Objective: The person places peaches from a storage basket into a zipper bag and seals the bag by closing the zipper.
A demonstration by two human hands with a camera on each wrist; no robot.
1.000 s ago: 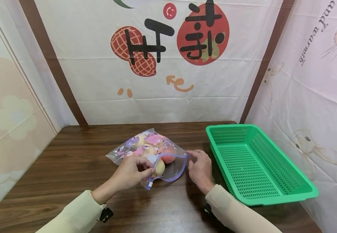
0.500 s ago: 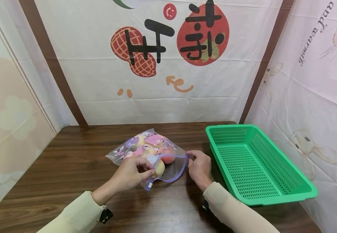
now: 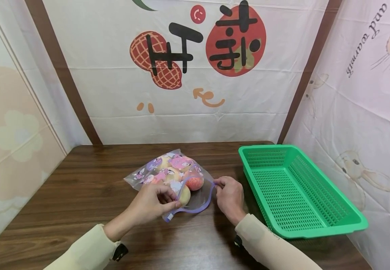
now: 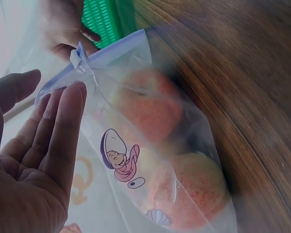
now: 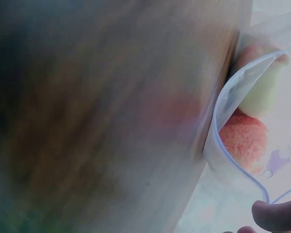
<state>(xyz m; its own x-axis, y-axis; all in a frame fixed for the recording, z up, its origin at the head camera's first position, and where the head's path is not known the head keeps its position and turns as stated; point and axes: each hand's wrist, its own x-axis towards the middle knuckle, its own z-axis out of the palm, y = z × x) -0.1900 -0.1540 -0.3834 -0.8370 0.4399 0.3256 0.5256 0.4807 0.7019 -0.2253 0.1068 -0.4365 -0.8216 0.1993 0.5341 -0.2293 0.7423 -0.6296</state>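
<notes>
Head cam shows both my hands on the zip bag [image 3: 172, 176], which lies on the surface roughly mid-way, a bit toward the far edge, with the green basket [image 3: 316, 221] sitting near the right edge. My left hand [image 3: 151, 204] has its fingers curled and pinching the near end of the bag's purple zip rim; my right hand [image 3: 228, 197] pinches the other end of the same rim, so the mouth gapes wide between them. Inside I can see a reddish fruit [image 3: 195, 182] and a yellowish one [image 3: 184, 195] right at the opening, more fruit further back under the cartoon print. Left wrist cam shows the film up close: thin, clear, crinkly, with fruit bulging through it. My guess is the bag itself is floppy and a bit slick, and the load is lumpy and fairly heavy, so it'd sag if lifted by one corner. The stiffer zip rim looks like the best place to hold. Right wrist cam is mostly blur.
</notes>
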